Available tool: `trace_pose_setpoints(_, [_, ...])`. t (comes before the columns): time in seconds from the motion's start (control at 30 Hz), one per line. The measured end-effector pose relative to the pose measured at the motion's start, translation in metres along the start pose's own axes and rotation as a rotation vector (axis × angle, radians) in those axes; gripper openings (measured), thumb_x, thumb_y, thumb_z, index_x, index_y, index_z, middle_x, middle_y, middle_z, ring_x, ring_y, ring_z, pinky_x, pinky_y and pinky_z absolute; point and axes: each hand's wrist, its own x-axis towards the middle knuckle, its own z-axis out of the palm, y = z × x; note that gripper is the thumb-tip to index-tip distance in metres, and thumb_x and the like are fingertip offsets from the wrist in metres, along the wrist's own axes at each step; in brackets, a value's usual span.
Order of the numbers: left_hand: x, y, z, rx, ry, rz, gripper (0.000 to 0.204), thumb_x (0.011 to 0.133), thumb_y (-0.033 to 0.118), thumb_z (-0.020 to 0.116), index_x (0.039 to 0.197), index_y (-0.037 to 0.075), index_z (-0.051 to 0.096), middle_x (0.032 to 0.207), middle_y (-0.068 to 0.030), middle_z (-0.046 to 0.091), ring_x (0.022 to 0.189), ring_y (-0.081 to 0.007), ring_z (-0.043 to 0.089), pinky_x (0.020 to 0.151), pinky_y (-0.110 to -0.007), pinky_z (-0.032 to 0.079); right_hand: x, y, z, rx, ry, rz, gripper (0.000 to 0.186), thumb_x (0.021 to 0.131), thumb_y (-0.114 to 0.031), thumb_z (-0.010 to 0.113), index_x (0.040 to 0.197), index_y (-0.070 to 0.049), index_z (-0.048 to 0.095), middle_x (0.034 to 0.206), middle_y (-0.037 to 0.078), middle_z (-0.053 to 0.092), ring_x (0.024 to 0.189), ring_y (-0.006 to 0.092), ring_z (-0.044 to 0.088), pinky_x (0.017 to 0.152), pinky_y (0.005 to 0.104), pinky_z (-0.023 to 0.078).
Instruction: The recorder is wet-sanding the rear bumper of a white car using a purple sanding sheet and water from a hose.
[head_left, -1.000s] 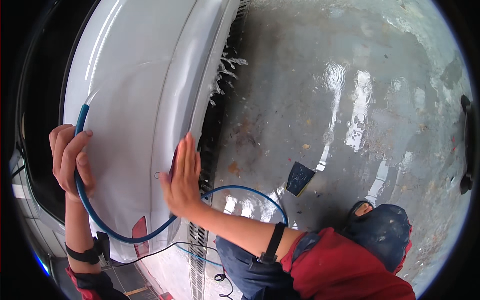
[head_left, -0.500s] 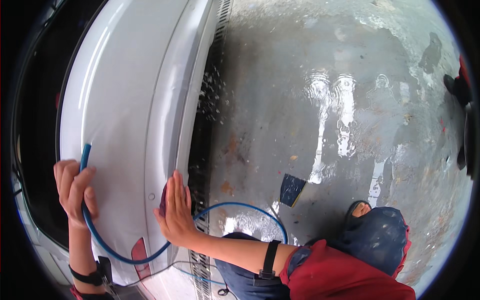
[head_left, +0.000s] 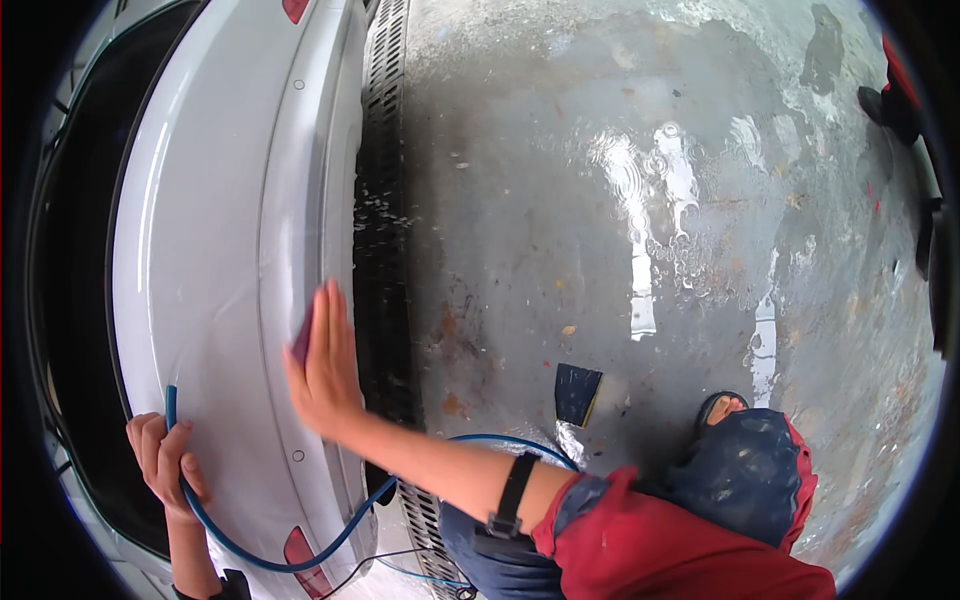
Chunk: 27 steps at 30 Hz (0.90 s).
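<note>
A white car bumper (head_left: 215, 260) runs lengthwise along the left side, with a wet, shiny surface. In my left hand (head_left: 163, 460) is a blue hose (head_left: 235, 555), its open end pointing away from me over the bumper, and water trickles from it. My right hand (head_left: 328, 380) lies with straight fingers along the bumper's outer ridge. Under those fingers a thin purple pad (head_left: 303, 342) is pressed to the surface; only its edge shows. From my left hand the hose loops near me, passes under my right forearm and curves over the floor.
A slotted floor drain (head_left: 388, 60) runs beside the bumper, with droplets falling there. On the wet concrete floor (head_left: 520, 230) lies a dark blue flat piece (head_left: 578, 395). A red tail light (head_left: 303, 560) sits at the near corner. Part of another person (head_left: 885, 110) shows far right.
My right hand has slid away from me along the bumper ridge with the purple pad. The left hand and hose end have come slightly nearer. The whole view has shifted.
</note>
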Motion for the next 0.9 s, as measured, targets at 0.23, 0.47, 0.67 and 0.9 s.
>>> trace_pose_setpoints(0.23, [-0.007, -0.001, -0.009, 0.001, -0.045, -0.086, 0.036, 0.107, 0.034, 0.049, 0.104, 0.002, 0.065, 0.092, -0.0191, 0.058, 0.090, -0.0359, 0.057, 0.079, -0.051, 0.047, 0.101, 0.010, -0.005, 0.051, 0.061, 0.002, 0.084, 0.114, -0.046, 0.038, 0.167, 0.009, 0.003, 0.176, 0.029, 0.003, 0.164, 0.0412, 0.006, 0.132, 0.0546, 0.009])
trace_pose_setpoints(0.47, [-0.015, -0.002, -0.017, 0.041, -0.114, -0.124, 0.036, 0.107, 0.034, 0.046, 0.106, 0.003, 0.066, 0.092, -0.0181, 0.059, 0.093, -0.0349, 0.057, 0.083, -0.051, 0.047, 0.127, 0.007, -0.003, 0.057, 0.064, 0.106, 0.081, 0.113, -0.042, 0.041, 0.166, 0.009, 0.008, 0.174, 0.031, 0.010, 0.162, 0.0456, 0.011, 0.130, 0.0549, 0.014])
trace_pose_setpoints(0.67, [-0.016, -0.003, -0.021, 0.012, -0.141, -0.146, 0.037, 0.111, 0.037, 0.044, 0.116, 0.007, 0.064, 0.095, -0.0172, 0.059, 0.094, -0.0342, 0.056, 0.083, -0.051, 0.047, 0.159, 0.019, -0.009, 0.052, 0.018, 0.014, 0.082, 0.113, -0.042, 0.040, 0.166, 0.010, 0.006, 0.175, 0.030, 0.005, 0.164, 0.0423, 0.005, 0.131, 0.0536, 0.013])
trace_pose_setpoints(0.9, [-0.017, -0.004, -0.028, -0.036, -0.184, -0.172, 0.039, 0.112, 0.038, 0.040, 0.124, 0.007, 0.061, 0.098, -0.0179, 0.060, 0.095, -0.0334, 0.056, 0.083, -0.051, 0.047, 0.232, 0.015, -0.025, 0.164, 0.043, -0.053, 0.081, 0.112, -0.041, 0.045, 0.164, 0.012, 0.014, 0.173, 0.032, 0.014, 0.163, 0.0435, 0.010, 0.131, 0.0512, 0.015])
